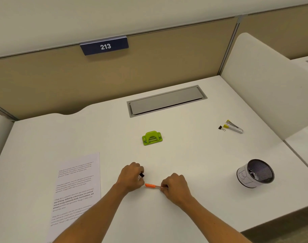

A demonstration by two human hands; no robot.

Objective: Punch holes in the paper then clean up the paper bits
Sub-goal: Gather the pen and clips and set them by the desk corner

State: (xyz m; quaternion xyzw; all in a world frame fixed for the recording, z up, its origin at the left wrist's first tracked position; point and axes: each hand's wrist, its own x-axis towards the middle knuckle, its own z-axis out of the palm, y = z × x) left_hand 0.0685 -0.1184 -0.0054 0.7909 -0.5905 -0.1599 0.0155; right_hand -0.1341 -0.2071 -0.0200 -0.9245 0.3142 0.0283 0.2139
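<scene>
A green hole punch (152, 138) stands on the white desk (184, 151), beyond both hands. A printed sheet of paper (78, 188) lies flat at the front left, apart from the punch. My left hand (130, 178) is curled round a small black object (142, 175) that pokes out by the fingers. My right hand (174, 185) pinches one end of a small orange tool (150, 185), which lies low over the desk between the two hands. What the black object is cannot be made out.
A black mesh cup (256, 173) with a paper label stands at the right, white bits inside it. A yellow and silver stapler (234, 127) and a black binder clip (220, 127) lie at the back right. A grey cable hatch (167, 100) sits in the desk behind the punch.
</scene>
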